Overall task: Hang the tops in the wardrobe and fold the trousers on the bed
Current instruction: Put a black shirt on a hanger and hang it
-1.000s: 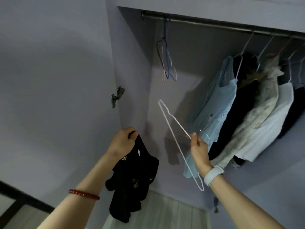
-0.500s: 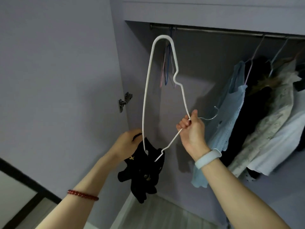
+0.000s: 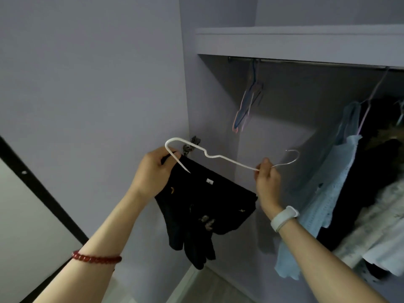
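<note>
The black top [image 3: 203, 202] carries a small white tag [image 3: 209, 181] just below its upper edge, its print too small to read; a few pale motifs dot the fabric, and no other writing shows anywhere.

The left hand [image 3: 153, 173] grips the top's upper edge together with the looped end of a white wire hanger [image 3: 227, 160], fingers curled round both. The right hand [image 3: 267, 179] pinches the hanger at its neck, just below the metal hook [image 3: 291, 157], so the hanger lies nearly level above the garment, one shoulder end dipping into the fabric. The top hangs in front of the open wardrobe, at its left side wall and close to the door hinge [image 3: 190, 145].

The rail [image 3: 306, 62] runs under the shelf [image 3: 295, 40]. A few bare hangers [image 3: 248, 106] hang near its left end, and a stretch of bare rail lies between them and a pale blue top [image 3: 328, 193] at the right, with dark and white garments packed behind it.
</note>
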The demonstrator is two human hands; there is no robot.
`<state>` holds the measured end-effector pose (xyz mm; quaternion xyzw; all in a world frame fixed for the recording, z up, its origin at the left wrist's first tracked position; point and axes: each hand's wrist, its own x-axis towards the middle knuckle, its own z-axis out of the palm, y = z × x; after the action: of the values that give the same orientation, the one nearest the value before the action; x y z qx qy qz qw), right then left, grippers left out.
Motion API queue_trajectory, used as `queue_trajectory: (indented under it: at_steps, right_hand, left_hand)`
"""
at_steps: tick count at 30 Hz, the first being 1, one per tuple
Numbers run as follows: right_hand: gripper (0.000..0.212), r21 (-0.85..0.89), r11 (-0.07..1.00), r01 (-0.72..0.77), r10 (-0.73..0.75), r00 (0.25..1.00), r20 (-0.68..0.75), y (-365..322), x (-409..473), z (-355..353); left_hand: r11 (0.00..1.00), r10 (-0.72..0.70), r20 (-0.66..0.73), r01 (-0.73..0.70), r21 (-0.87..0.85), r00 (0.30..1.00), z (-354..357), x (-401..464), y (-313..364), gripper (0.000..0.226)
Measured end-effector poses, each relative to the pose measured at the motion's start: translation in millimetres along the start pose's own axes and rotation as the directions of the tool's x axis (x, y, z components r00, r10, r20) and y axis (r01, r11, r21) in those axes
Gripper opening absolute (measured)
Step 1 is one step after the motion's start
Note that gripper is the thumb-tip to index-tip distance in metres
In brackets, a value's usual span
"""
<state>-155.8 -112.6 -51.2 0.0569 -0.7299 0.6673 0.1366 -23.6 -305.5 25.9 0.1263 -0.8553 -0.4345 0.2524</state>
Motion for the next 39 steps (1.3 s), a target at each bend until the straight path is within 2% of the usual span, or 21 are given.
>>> queue_trajectory:
  at_steps: [3, 7, 11, 15, 16, 17, 19, 21, 23, 25, 26, 28, 30, 32, 33, 36, 39]
  right_hand:
    - [0.037, -0.050, 0.986, 0.160, -0.159, 0.987, 0.019, -22, 9, -7]
    - [0.031, -0.060, 0.961, 0.271, -0.267, 0.962, 0.063, -44, 13, 0]
    - [0.029, -0.066, 0.950, 0.305, -0.298, 0.949, 0.099, -42, 13, 0]
    - [0.029, -0.080, 0.944, 0.321, -0.309, 0.941, 0.136, -32, 7, 2]
    - [0.029, -0.076, 0.945, 0.318, -0.307, 0.942, 0.132, -30, 5, 3]
    - [0.029, -0.072, 0.947, 0.313, -0.303, 0.945, 0.127, -28, 3, 4]
    - [0.031, -0.057, 0.965, 0.256, -0.248, 0.962, 0.116, -24, 0, 8]
    - [0.038, -0.006, 0.996, 0.092, -0.091, 0.993, 0.080, -19, 1, 17]
    - [0.042, 0.097, 0.993, -0.066, 0.064, 0.998, 0.027, -19, 2, 29]
    - [0.043, 0.255, 0.946, -0.201, 0.203, 0.979, 0.018, -19, -2, 40]
    - [0.043, 0.300, 0.920, -0.250, 0.248, 0.968, 0.046, -18, -5, 46]
    - [0.045, 0.240, 0.937, -0.255, 0.243, 0.967, 0.082, -13, -13, 53]
    - [0.046, 0.138, 0.978, -0.154, 0.142, 0.986, 0.092, -9, -16, 53]
    - [0.045, 0.051, 0.998, -0.034, 0.027, 0.992, 0.120, -10, -13, 45]
    - [0.044, -0.001, 0.998, 0.057, -0.056, 0.988, 0.146, -11, -11, 41]
    - [0.033, -0.218, 0.889, 0.403, -0.354, 0.906, 0.231, -12, -4, 36]
    - [0.030, -0.259, 0.771, 0.581, -0.459, 0.790, 0.406, -26, 2, 39]
  left_hand:
    - [0.963, 0.012, 0.052, -0.026, 0.268, 0.999, 0, -13, -16, 0.017]
    - [0.917, -0.109, 0.149, 0.042, 0.397, 0.983, -3, -15, -32, 0.021]
    - [0.843, -0.196, 0.205, 0.058, 0.536, 0.959, -15, -10, -34, 0.022]
    - [0.814, -0.206, 0.003, 0.169, 0.556, 0.979, -21, -15, -29, 0.013]
    - [0.813, -0.212, -0.030, 0.193, 0.549, 0.977, -22, -16, -27, 0.023]
    - [0.840, -0.241, -0.041, 0.229, 0.492, 0.970, -24, -15, -26, 0.030]
    - [0.934, -0.335, 0.023, 0.329, 0.139, 0.942, -23, -14, -15, 0.027]
    - [0.884, -0.368, 0.176, 0.402, -0.237, 0.913, -19, -15, 1, 0.016]
    - [0.827, -0.351, 0.263, 0.429, -0.364, 0.899, -15, -11, 14, 0.020]
    - [0.816, -0.343, 0.247, 0.417, -0.401, 0.907, -10, -6, 26, 0.021]
    - [0.822, -0.338, 0.198, 0.391, -0.414, 0.920, -10, -3, 32, 0.019]
    - [0.855, -0.327, 0.021, 0.305, -0.419, 0.945, -17, 5, 42, 0.015]
    - [0.918, -0.291, -0.169, 0.225, -0.326, 0.942, -32, 11, 42, 0.017]
    - [0.978, -0.206, -0.275, 0.203, -0.040, 0.939, -48, 10, 34, 0.014]
    - [0.970, -0.180, -0.299, 0.220, 0.105, 0.937, -52, 6, 28, 0.015]
    - [0.904, -0.148, -0.321, 0.259, 0.340, 0.936, -53, -11, 13, 0.017]
    - [0.805, -0.122, -0.180, 0.203, 0.557, 0.976, -43, -18, 6, 0.020]
